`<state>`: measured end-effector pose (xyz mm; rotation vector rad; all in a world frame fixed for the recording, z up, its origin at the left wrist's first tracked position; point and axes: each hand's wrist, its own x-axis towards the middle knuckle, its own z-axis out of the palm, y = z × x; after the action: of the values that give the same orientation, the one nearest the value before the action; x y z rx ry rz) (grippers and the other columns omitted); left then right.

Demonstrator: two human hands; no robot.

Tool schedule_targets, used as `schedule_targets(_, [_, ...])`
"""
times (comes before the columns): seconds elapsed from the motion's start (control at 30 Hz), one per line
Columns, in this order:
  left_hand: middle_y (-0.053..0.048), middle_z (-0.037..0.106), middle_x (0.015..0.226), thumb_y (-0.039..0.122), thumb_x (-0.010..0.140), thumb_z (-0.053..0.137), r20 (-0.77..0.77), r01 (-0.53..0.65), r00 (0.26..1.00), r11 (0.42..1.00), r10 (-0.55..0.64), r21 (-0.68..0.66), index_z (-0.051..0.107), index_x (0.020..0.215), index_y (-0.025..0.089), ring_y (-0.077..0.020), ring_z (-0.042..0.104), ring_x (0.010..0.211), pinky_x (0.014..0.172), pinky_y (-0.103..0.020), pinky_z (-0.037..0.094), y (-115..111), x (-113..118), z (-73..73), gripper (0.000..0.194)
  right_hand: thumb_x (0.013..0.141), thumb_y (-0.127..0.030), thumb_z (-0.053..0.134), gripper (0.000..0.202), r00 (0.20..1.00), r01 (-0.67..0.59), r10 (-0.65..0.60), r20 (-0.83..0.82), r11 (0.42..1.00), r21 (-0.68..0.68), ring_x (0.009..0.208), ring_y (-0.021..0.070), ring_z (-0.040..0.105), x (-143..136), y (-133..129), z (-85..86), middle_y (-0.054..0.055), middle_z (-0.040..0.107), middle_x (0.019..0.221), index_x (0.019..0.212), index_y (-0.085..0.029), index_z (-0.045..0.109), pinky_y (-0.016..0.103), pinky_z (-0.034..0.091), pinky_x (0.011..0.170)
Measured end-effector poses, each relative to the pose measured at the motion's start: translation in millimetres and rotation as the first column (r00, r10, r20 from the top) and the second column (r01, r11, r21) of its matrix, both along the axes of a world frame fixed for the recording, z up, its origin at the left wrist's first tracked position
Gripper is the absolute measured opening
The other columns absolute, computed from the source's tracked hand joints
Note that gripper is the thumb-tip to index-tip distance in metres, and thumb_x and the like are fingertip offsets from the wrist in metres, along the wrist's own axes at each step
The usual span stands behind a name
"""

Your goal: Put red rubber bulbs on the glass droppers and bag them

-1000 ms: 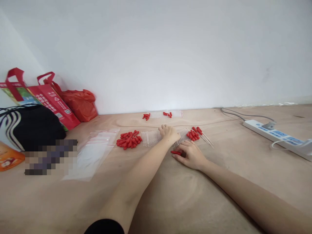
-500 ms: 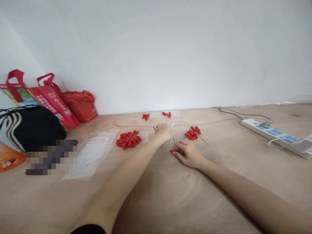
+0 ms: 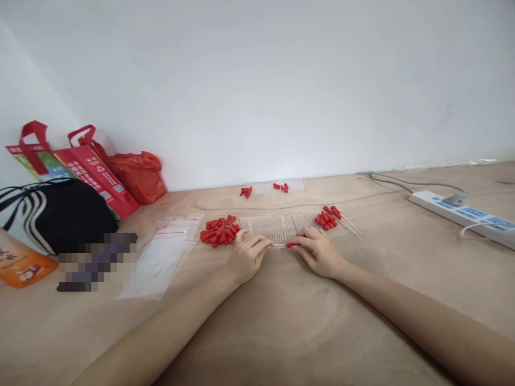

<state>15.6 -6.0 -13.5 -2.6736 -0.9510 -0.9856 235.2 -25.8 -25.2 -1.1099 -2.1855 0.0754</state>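
Observation:
My left hand (image 3: 246, 258) pinches a thin clear glass dropper tube (image 3: 277, 245), its free end pointing right. Facing it across a small gap, a red rubber dropper bulb (image 3: 288, 245) sits in the fingertips of my right hand (image 3: 322, 256). Just beyond both hands lies a row of similar tubes (image 3: 277, 222), side by side. A heap of red bulbs (image 3: 219, 231) lies left of the row. At its right end, several red bulbs (image 3: 326, 219) lie together, some with tubes (image 3: 351, 226) sticking out toward the lower right.
Clear zip bags (image 3: 161, 257) lie flat on the left, and another bag (image 3: 295, 185) with small red bulbs (image 3: 280, 187) is by the wall. Farther left are a black drawstring bag (image 3: 80, 217), red bags (image 3: 137, 177) and an orange pouch (image 3: 30, 268). A power strip (image 3: 462, 214) stands right.
My left hand has come back from the row of tubes toward me, bringing one tube down level with the bulb. My right hand stays near the same spot, holding the bulb.

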Motion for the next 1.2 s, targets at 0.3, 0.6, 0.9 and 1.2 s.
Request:
schedule_targets(0.3, [0.0,0.066,0.08,0.019,0.088,0.04,-0.006,0.023,1.0,0.998,-0.022,0.055,0.059,0.087,0.019,-0.0119,0.059,0.071,0.089,-0.038,0.026,0.8,0.7,0.9,0.019,0.085,-0.026,0.044,0.02,0.999,-0.037,0.037,-0.008,0.999,-0.002,0.081,0.0158,0.052,-5.0,-2.3,3.5,0.004,0.06,0.085,0.097,-0.024,0.06,0.032,0.032,0.072])
schedule_targets(0.6, [0.0,0.066,0.081,0.019,0.088,0.04,-0.032,0.056,0.998,0.996,-0.053,0.075,0.06,0.093,0.021,-0.0106,0.058,0.069,0.088,-0.037,0.027,2.2,-0.5,-1.3,0.02,0.085,-0.018,0.039,0.016,0.985,-0.157,0.151,-0.086,0.986,-0.059,0.08,0.0144,0.053,-5.9,-2.0,1.8,0.004,0.06,0.086,0.092,-0.019,0.054,0.031,0.037,0.074])
schedule_targets(0.9, [0.001,0.066,0.079,0.015,0.087,0.043,-0.019,0.144,0.99,0.984,-0.142,0.103,0.06,0.095,0.022,-0.0093,0.059,0.069,0.086,-0.035,0.028,2.8,-1.2,-2.4,0.02,0.085,-0.024,0.042,0.017,0.943,-0.294,0.271,-0.195,0.951,-0.099,0.072,0.0124,0.055,-6.9,-2.7,2.4,0.006,0.061,0.081,0.092,-0.017,0.056,0.024,0.043,0.065])
schedule_targets(1.2, [0.0,0.066,0.079,0.014,0.087,0.039,-0.049,0.16,0.987,0.981,-0.156,0.107,0.06,0.097,0.021,-0.0092,0.06,0.069,0.083,-0.034,0.027,0.4,-0.3,-2.3,0.024,0.087,-0.027,0.041,0.02,0.963,-0.223,0.235,-0.134,0.97,0.098,0.069,0.0139,0.054,-6.5,-3.9,0.6,0.005,0.062,0.075,0.09,-0.018,0.058,0.029,0.041,0.067])
